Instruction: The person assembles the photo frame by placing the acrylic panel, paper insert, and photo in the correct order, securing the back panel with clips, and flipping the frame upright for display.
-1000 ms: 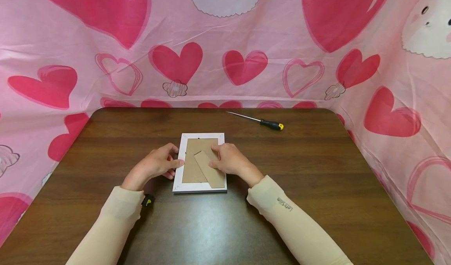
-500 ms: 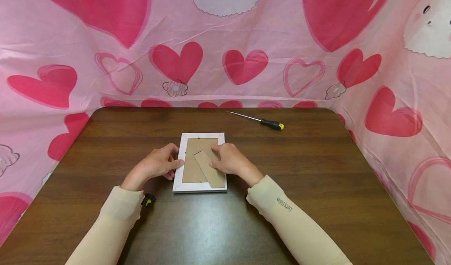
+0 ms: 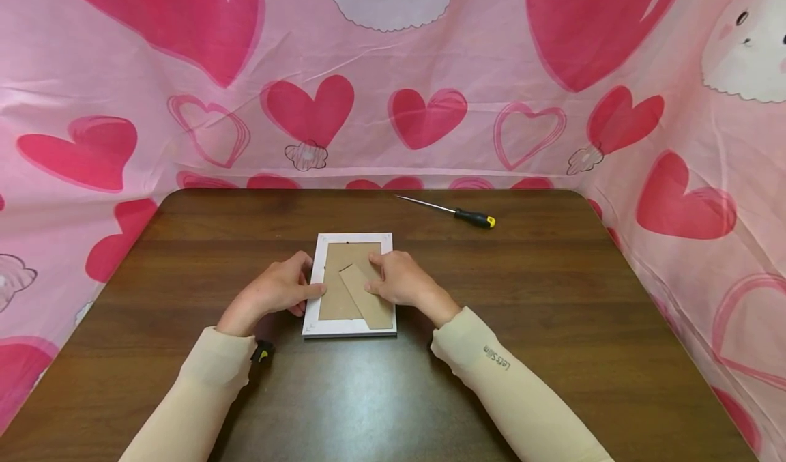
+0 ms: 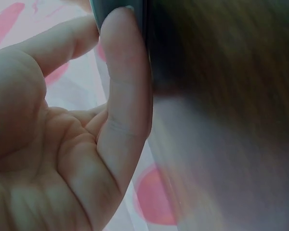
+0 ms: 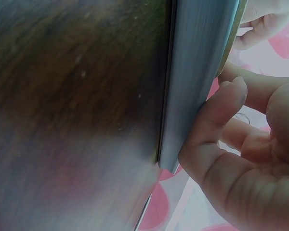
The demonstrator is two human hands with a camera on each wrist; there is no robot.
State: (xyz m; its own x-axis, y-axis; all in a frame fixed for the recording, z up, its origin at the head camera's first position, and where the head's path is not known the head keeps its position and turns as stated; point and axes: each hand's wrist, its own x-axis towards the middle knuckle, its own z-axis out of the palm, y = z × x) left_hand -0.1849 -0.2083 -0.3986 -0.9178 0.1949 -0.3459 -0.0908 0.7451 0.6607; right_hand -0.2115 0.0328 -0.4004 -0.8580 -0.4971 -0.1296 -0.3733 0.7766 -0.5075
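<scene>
A picture frame lies face down on the table, its white back border facing up. Its brown backing board carries a slanted stand leg that reaches over the lower right border. My left hand grips the left side, thumb over the border and fingers down at the outer edge. On the opposite side my right hand holds the frame, thumb at the stand leg and index fingertip on the backing. In the right wrist view, curled fingers lie along the frame's side edge.
A screwdriver with a black and yellow handle lies at the back of the brown table. Pink heart-patterned cloth hangs behind and along both sides. A small black and yellow item shows by the left cuff.
My left thumb has slid slightly inward across the white border to the backing's edge, the left forearm shifting a little right with it. The right hand and the frame keep their places.
</scene>
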